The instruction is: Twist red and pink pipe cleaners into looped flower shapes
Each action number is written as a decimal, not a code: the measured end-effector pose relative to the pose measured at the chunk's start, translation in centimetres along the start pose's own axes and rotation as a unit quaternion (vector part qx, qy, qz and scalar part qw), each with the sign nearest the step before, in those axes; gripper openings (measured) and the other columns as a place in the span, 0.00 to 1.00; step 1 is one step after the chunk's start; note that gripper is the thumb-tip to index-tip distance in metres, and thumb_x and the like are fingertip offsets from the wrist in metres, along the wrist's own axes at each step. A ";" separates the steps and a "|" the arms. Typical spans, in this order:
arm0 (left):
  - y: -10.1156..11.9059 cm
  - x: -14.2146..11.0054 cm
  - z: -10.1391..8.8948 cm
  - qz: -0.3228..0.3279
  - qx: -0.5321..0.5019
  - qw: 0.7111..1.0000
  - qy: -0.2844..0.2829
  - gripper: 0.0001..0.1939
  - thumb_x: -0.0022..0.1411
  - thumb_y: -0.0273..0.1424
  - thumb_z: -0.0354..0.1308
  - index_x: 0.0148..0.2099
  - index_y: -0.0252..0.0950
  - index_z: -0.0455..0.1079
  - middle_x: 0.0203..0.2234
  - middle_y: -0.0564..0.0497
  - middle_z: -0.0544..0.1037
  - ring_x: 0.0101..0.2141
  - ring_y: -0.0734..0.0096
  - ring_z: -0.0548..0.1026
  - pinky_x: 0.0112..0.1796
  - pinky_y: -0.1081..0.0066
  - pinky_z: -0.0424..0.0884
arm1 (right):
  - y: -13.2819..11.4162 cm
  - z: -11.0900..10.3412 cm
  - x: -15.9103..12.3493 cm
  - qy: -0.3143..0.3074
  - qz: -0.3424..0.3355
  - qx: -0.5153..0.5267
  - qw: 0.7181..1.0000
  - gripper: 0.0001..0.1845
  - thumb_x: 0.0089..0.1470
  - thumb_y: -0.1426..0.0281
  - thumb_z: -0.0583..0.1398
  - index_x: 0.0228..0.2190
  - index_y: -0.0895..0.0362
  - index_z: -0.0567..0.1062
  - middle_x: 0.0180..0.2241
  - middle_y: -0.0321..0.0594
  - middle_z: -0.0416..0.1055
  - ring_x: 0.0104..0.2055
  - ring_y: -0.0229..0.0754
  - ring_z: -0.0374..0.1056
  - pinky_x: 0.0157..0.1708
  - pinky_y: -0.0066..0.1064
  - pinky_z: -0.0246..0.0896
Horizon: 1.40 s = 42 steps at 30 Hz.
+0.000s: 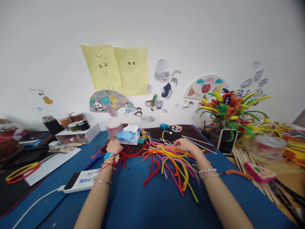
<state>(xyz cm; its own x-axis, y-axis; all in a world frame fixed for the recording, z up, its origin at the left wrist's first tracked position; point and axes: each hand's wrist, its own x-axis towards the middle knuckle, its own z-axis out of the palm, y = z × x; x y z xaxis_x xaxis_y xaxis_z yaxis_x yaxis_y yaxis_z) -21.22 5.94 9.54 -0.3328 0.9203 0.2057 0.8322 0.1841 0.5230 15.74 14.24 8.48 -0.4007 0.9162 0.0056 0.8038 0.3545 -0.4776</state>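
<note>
Over the red pipe cleaners [127,156], beside a tissue pack [128,136] and a clear jar [113,128], is my left hand [114,147]. Its back faces me, and its fingertips are hidden. My right hand [184,145] is at the far edge of a loose pile of yellow, orange, pink and purple pipe cleaners [176,162]. Its fingers are bent and drawn together, and what they hold, if anything, is too small to make out. One thick red fuzzy strip [152,174] lies between the hands on the blue mat [143,210].
A power bank [82,181] with a white cable lies at the left, near a blue-handled tool [94,160]. A bowl of pompoms [176,128] stands at the back. At right are clear glue sticks [200,144], a phone [227,141] and a pipe-cleaner bouquet [228,105].
</note>
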 end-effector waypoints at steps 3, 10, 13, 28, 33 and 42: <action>0.9 0.0 1.1 -0.001 0.080 0.995 0.057 0.14 0.48 0.31 0.54 0.37 0.29 0.67 0.34 0.36 0.69 0.41 0.49 0.67 0.37 0.58 0.62 | 0.6 0.7 0.6 0.007 0.004 -0.004 1.000 0.07 0.38 0.72 0.58 0.23 0.59 0.76 0.23 0.39 0.73 0.24 0.36 0.64 0.23 0.23 0.53; 4.7 -0.5 4.8 0.188 0.144 0.971 0.029 0.12 0.53 0.33 0.50 0.39 0.32 0.68 0.34 0.42 0.68 0.38 0.61 0.67 0.41 0.64 0.62 | 1.6 -0.4 0.7 0.035 -0.020 0.015 0.999 0.11 0.43 0.73 0.55 0.33 0.59 0.73 0.29 0.39 0.73 0.27 0.35 0.66 0.25 0.22 0.55; 6.3 -1.6 6.2 0.273 0.119 0.954 0.016 0.10 0.55 0.29 0.49 0.38 0.33 0.68 0.34 0.44 0.68 0.38 0.64 0.67 0.41 0.66 0.62 | 1.0 0.2 0.8 0.032 -0.031 0.015 0.999 0.12 0.42 0.71 0.57 0.32 0.59 0.73 0.27 0.38 0.72 0.25 0.35 0.65 0.24 0.23 0.54; 8.9 -6.0 11.6 0.457 0.065 0.887 -0.005 0.07 0.56 0.30 0.52 0.32 0.37 0.72 0.48 0.45 0.61 0.50 0.58 0.58 0.46 0.58 0.58 | -0.9 0.2 1.0 0.129 -0.094 0.220 0.962 0.10 0.53 0.65 0.47 0.31 0.57 0.63 0.25 0.37 0.69 0.25 0.34 0.64 0.26 0.25 0.59; 10.3 -6.2 9.7 0.499 0.041 0.865 0.036 0.10 0.58 0.29 0.49 0.37 0.39 0.71 0.46 0.45 0.64 0.48 0.62 0.60 0.47 0.58 0.56 | -0.6 -1.6 0.6 0.227 -0.134 0.406 0.875 0.10 0.51 0.62 0.51 0.32 0.55 0.62 0.26 0.34 0.67 0.25 0.32 0.63 0.29 0.26 0.60; 10.4 -4.8 7.0 0.516 0.057 0.848 0.106 0.15 0.59 0.22 0.44 0.45 0.38 0.66 0.37 0.48 0.70 0.43 0.68 0.65 0.50 0.58 0.55 | -2.0 -2.0 -0.4 0.218 -0.166 0.494 0.825 0.12 0.51 0.59 0.52 0.34 0.53 0.59 0.32 0.37 0.69 0.29 0.35 0.67 0.27 0.28 0.64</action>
<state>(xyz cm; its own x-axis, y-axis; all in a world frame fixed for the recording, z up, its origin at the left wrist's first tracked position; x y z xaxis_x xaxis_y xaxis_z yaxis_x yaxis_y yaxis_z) -7.84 5.83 8.15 0.5363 0.5318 0.6554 0.7625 -0.6382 -0.1061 15.11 13.57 11.18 -0.1570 0.8555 0.4934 -0.1564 0.4717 -0.8678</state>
